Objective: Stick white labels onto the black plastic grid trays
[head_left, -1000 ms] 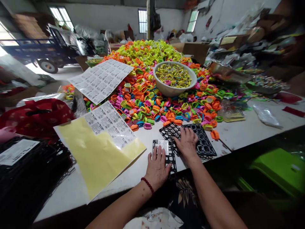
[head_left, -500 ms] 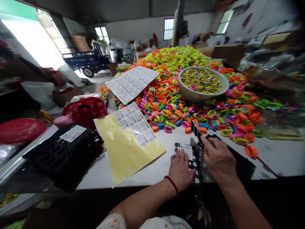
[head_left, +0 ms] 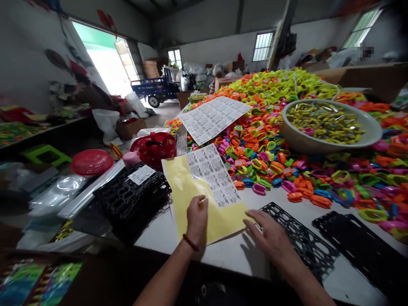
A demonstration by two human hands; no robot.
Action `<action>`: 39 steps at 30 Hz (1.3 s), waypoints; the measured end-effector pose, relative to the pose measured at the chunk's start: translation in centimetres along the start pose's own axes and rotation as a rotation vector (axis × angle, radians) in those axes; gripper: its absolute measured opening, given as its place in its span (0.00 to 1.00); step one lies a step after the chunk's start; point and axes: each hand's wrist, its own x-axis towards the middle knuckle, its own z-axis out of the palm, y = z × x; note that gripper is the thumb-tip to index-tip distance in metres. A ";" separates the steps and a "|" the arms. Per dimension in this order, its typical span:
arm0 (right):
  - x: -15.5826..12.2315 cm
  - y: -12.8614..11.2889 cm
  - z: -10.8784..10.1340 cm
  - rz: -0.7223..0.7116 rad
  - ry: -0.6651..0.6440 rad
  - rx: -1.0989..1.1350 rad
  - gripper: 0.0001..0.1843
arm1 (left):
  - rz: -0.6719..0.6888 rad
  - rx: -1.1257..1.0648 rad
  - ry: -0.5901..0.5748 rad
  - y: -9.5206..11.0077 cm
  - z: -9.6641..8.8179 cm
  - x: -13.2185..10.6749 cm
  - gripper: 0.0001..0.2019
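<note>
Loose sheet corner beside the right hand, a crease or a slip the main risk

Head view: the label sheet (head_left: pixel 219 176) lies on the white table (head_left: pixel 229 253), its far edge near the colourful plastic pieces (head_left: pixel 259 189). The left hand (head_left: pixel 196 219) is curled over its yellow part; whether it grips anything, I cannot tell. The right hand (head_left: pixel 270 236) has thumb and forefinger narrowly apart at the near right corner; a pinch there cannot be told. Uneven pulling could crease or drag the sheet, and the right forearm could knock the black lattice frame (head_left: pixel 302 238) beneath it. Half a second ago the left hand lay on a labelled frame and the right held one tilted; now both are at the sheet, the view swung leftward
</note>
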 end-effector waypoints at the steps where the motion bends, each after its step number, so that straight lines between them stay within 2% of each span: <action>1: 2.0 -0.4 0.7 0.079 -0.036 0.088 0.20 | -0.036 -0.017 0.023 -0.2 -1.2 0.5 0.14; 3: 6.2 -0.5 2.1 0.250 -0.066 0.171 0.27 | -0.063 -0.029 0.039 -0.8 -3.1 0.9 0.15; 6: 11.9 0.2 4.4 0.409 0.001 0.095 0.30 | -0.085 -0.047 0.035 -1.8 -4.8 0.4 0.14; 8: 14.4 0.7 5.5 0.442 0.005 0.051 0.25 | -0.117 -0.076 0.016 -2.1 -5.5 -0.5 0.14; 10: 15.6 0.7 5.9 0.422 -0.011 0.060 0.16 | -0.183 -0.143 -0.034 -1.9 -5.9 -1.7 0.16; 12: 15.8 0.2 5.7 0.377 -0.009 0.084 0.11 | -0.295 -0.236 -0.195 -1.2 -6.0 -3.5 0.17; 14: 15.2 -0.5 4.9 0.340 0.027 0.098 0.13 | -0.457 -0.374 -0.503 -0.3 -5.6 -5.6 0.20; 16: 14.1 -1.1 3.8 0.352 0.113 0.198 0.18 | -0.685 -0.572 -0.814 0.3 -4.6 -7.6 0.22; 17: 13.5 -1.3 3.2 0.382 0.162 0.309 0.21 | -0.806 -0.687 -0.900 0.5 -3.8 -8.5 0.23; 18: 12.8 -1.4 2.5 0.425 0.213 0.455 0.24 | -0.913 -0.807 -0.912 0.6 -3.0 -9.2 0.24; 19: 12.0 -1.4 1.9 0.473 0.263 0.617 0.26 | -0.978 -0.931 -0.862 0.6 -2.1 -9.6 0.23; 20: 11.2 -1.3 1.3 0.518 0.301 0.767 0.28 | -0.987 -1.058 -0.767 0.7 -1.2 -9.9 0.23; 22: 9.4 -0.8 0.3 0.574 0.339 0.947 0.31 | -0.872 -1.287 -0.560 0.8 0.2 -9.7 0.21; 23: 8.5 -0.4 -0.2 0.588 0.343 0.967 0.32 | -0.794 -1.359 -0.480 0.9 0.8 -9.3 0.21; 25: 6.8 0.3 -0.9 0.594 0.357 0.841 0.32 | -0.693 -1.389 -0.377 1.0 1.6 -8.3 0.24; 27: 5.2 0.8 -1.3 0.533 0.450 0.486 0.31 | -0.667 -1.317 -0.298 0.8 2.2 -7.3 0.26; 29: 3.9 0.5 -1.3 0.342 0.516 0.061 0.25 | -0.640 -1.239 -0.237 0.5 2.7 -6.6 0.26; 31: 2.8 -0.6 -0.8 0.087 0.429 -0.178 0.14 | -0.619 -1.175 -0.219 0.0 3.2 -6.3 0.25; 32: 2.4 -1.3 -0.4 -0.018 0.347 -0.212 0.11 | -0.609 -1.146 -0.215 -0.2 3.5 -6.3 0.25; 34: 1.8 -2.9 0.7 -0.143 0.206 -0.205 0.10 | -0.594 -1.090 -0.195 -0.6 4.0 -6.3 0.23; 36: 1.5 -4.1 1.8 -0.180 0.146 -0.206 0.09 | -0.576 -1.027 -0.158 -0.7 4.4 -6.4 0.21; 39: 1.5 -4.7 2.8 -0.171 0.130 -0.223 0.09 | -0.569 -0.942 -0.097 -0.7 4.7 -6.5 0.18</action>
